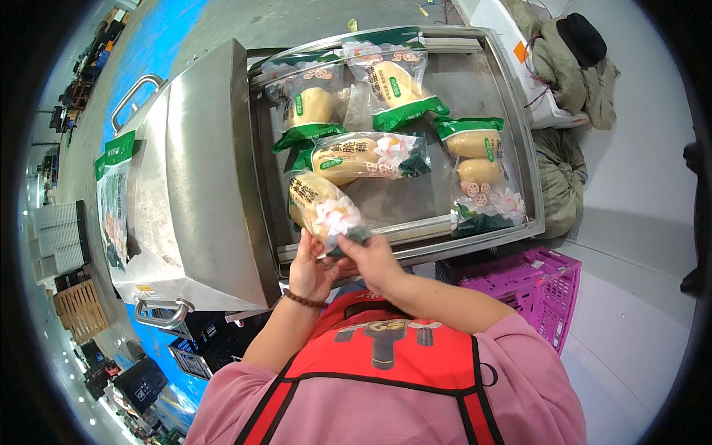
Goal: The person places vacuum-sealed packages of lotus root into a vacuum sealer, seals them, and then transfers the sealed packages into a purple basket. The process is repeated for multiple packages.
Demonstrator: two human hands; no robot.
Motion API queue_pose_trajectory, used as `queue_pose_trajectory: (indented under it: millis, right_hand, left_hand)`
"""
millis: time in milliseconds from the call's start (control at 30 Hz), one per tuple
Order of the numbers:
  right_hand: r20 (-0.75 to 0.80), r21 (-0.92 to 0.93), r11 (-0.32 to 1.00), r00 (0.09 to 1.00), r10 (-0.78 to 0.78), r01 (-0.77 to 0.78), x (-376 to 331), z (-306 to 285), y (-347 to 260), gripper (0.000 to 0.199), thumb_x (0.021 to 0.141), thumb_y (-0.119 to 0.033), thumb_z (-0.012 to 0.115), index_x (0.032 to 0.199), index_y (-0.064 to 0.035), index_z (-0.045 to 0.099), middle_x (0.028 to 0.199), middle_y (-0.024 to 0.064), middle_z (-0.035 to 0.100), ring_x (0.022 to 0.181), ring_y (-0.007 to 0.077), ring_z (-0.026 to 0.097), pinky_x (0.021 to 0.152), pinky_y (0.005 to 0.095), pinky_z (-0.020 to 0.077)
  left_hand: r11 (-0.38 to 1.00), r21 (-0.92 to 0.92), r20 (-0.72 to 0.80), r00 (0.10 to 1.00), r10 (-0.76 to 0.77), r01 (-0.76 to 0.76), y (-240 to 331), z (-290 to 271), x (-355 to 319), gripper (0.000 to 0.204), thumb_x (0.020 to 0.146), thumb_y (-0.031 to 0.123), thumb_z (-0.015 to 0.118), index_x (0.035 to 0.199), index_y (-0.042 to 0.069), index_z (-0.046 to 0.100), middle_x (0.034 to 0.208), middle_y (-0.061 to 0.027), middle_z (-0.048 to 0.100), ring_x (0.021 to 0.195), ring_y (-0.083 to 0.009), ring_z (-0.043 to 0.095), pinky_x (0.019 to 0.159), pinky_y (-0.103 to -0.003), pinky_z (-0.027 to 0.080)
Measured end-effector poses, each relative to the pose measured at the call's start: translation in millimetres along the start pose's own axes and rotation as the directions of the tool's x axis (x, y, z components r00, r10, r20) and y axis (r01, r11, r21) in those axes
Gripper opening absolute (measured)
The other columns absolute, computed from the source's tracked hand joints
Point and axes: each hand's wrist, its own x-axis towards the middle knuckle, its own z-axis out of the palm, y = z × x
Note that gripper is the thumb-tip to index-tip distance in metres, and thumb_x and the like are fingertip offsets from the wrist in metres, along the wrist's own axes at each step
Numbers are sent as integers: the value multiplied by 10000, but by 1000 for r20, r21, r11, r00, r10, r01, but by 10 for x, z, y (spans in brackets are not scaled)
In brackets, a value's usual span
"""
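A clear printed bag of lotus root [324,204] lies slanted at the near left of an open steel machine chamber [393,200]. Its near end is gripped by my left hand [308,271], with a beaded bracelet at the wrist, and by my right hand [374,259], whose thumb presses on the dark green end. Just beyond it another lotus root bag [367,157] lies crosswise. Two more bags, one upper left [308,104] and one upper middle [393,81], rest along the far side. A further lotus root bag [478,174] lies on the right.
The raised steel lid [215,170] with bar handles stands left, with a green-and-clear bag [116,200] on it. Near right is a purple crate [545,289]; black crates [211,337] sit below the lid. Cloth sacks [560,182] and a white container [512,52] stand at right.
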Motion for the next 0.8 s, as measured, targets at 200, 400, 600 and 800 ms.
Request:
queue_pose_trajectory:
  millis: [200,400,600,800]
  right_hand:
    - [453,-584,665,867,-208,465,-144,-143,-39,208,840,-190,666,998,-55,663,845,70,663,666,172,621,625,314,508]
    - [308,-854,83,628,-715,514,834,-1207,-1365,180,780,-197,663,877,-45,672,855,123,645,810,289,620,727,365,495]
    - [94,-967,160,857,-507,201,1581,-1556,-1344,528,727,-379,737,1079,-2,630,1062,221,638,1003,355,606,854,405,475]
    - [-41,-865,492,962,-269,101,990,-1349,-896,385,752,-253,726,983,39,631,798,210,662,720,308,658,661,380,510]
  left_hand:
    - [877,-449,320,947,-22,173,-456,-437,338,544,942,529,413,1296,120,469,1210,-78,577,1078,-254,561,956,-430,449]
    - [928,-348,117,988,-102,137,-294,-215,-32,496,920,428,536,1281,93,476,1170,-113,607,1055,-282,595,701,-325,565]
    - [988,-144,273,962,-6,47,-215,-110,-268,511,913,353,576,1305,55,443,1205,-111,583,1130,-258,553,969,-428,450]
    - [951,107,262,930,256,-292,452,540,391,406,880,225,643,1222,42,522,1090,-60,616,967,-191,597,847,-349,493]
